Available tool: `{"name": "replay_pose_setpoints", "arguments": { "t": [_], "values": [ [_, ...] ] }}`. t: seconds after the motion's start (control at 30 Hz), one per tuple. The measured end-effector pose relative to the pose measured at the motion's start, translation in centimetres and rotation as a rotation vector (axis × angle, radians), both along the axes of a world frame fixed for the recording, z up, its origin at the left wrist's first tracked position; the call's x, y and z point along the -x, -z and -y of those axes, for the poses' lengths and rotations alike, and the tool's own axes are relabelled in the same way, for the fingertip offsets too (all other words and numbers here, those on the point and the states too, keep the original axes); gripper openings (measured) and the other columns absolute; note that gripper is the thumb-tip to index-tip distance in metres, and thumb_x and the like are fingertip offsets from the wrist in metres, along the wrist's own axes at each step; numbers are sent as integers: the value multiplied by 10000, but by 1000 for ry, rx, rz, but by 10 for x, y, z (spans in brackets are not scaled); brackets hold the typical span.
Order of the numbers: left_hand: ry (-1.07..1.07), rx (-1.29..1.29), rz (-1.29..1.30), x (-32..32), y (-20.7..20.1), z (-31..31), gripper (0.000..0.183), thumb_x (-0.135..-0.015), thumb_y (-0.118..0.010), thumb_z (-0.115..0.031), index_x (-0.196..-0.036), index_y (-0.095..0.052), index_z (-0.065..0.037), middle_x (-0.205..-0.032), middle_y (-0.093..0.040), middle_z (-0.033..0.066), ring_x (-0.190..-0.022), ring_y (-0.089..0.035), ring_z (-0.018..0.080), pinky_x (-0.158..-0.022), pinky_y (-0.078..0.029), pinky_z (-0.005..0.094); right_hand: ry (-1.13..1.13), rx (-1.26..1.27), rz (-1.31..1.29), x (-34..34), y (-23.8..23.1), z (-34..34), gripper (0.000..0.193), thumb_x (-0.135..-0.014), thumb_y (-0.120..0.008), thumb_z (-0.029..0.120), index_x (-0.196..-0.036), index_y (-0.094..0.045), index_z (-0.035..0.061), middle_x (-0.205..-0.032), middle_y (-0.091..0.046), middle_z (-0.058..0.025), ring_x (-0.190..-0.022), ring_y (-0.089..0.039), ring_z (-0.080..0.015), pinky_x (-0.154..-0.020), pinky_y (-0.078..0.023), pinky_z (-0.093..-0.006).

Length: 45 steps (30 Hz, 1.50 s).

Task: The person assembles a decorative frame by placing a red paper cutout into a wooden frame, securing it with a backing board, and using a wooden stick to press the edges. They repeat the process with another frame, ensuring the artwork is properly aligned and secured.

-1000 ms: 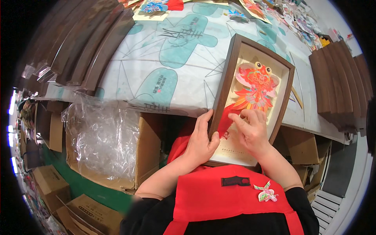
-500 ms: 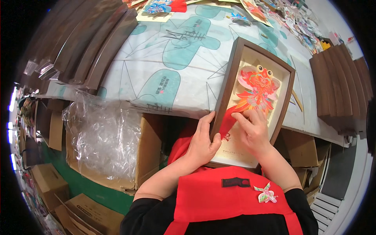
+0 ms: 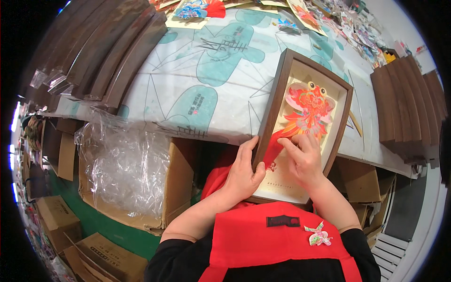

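Observation:
A brown wooden shadow-box frame (image 3: 274,101) leans tilted between the table edge and my red apron. Inside it, on a cream backing, sits a red and orange goldfish ornament (image 3: 310,105) with bulging eyes and a long red tassel (image 3: 274,149). My left hand (image 3: 244,169) grips the frame's left side, thumb on the near face and fingers along the edge. My right hand (image 3: 304,160) reaches inside the frame, fingers curled and pinched at the tassel just below the goldfish's tail. Its fingertips are partly hidden. Small print and a red motif show on the lower backing.
Stacks of dark brown frames stand on the table's left (image 3: 117,61) and right (image 3: 404,103). Below left, a cardboard box (image 3: 181,183) holds crumpled clear plastic. Goldfish ornaments on cards (image 3: 195,21) lie at the table's far side. More cartons (image 3: 105,256) stand on the green floor.
The view has shifted very slightly. Both hands keep nearly the same places on the frame and at the tassel, with only a small movement of the right fingers.

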<state>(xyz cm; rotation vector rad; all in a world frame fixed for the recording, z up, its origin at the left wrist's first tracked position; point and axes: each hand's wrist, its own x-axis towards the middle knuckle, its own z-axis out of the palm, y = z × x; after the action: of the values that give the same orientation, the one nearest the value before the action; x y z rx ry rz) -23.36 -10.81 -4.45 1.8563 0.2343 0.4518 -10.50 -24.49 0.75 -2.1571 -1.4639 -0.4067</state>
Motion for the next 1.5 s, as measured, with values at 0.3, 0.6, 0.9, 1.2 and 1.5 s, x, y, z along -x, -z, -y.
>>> {"name": "replay_pose_setpoints", "arguments": {
  "t": [0.3, 0.6, 0.9, 1.2, 1.5],
  "values": [
    [2, 6, 1, 0, 0, 0, 609, -817, -544, -56, -1358, -292, 66, -1280, -403, 268, -1185, -436, 397, -1005, -378, 419, 5, 14, -19, 1, -1, -1, 434, -637, -606, -33, -1044, -664, 104, -839, -531, -45, -758, -503, -233, -693, -381, -368],
    [9, 27, -8, 1, 1, -1, 608, -821, -545, -63, -1357, -292, 70, -1283, -403, 267, -1191, -433, 396, -1009, -375, 416, 1, 17, 3, 1, -1, -2, 431, -630, -601, -30, -1034, -663, 104, -832, -535, -47, -759, -501, -234, -691, -383, -370],
    [6, 27, -12, 1, 0, -1, 606, -819, -543, -62, -1356, -297, 69, -1281, -405, 267, -1185, -436, 397, -1009, -374, 416, 2, 19, 0, 0, -4, -3, 440, -630, -606, -20, -1047, -665, 111, -832, -536, -41, -756, -502, -234, -687, -389, -372],
    [5, 34, -30, 0, -1, 0, 608, -818, -542, -63, -1360, -298, 67, -1289, -409, 264, -1200, -432, 391, -1020, -368, 415, 13, 20, -11, 0, -4, -3, 420, -636, -606, -21, -1031, -669, 107, -822, -528, -47, -753, -505, -234, -679, -389, -370],
    [-1, 43, -39, 2, 0, 0, 606, -813, -542, -56, -1356, -304, 71, -1295, -411, 265, -1206, -434, 388, -1030, -361, 410, 3, 0, -58, 1, -3, -1, 371, -631, -605, -38, -972, -672, 91, -809, -522, -54, -739, -503, -235, -676, -378, -364]
  ]
}}
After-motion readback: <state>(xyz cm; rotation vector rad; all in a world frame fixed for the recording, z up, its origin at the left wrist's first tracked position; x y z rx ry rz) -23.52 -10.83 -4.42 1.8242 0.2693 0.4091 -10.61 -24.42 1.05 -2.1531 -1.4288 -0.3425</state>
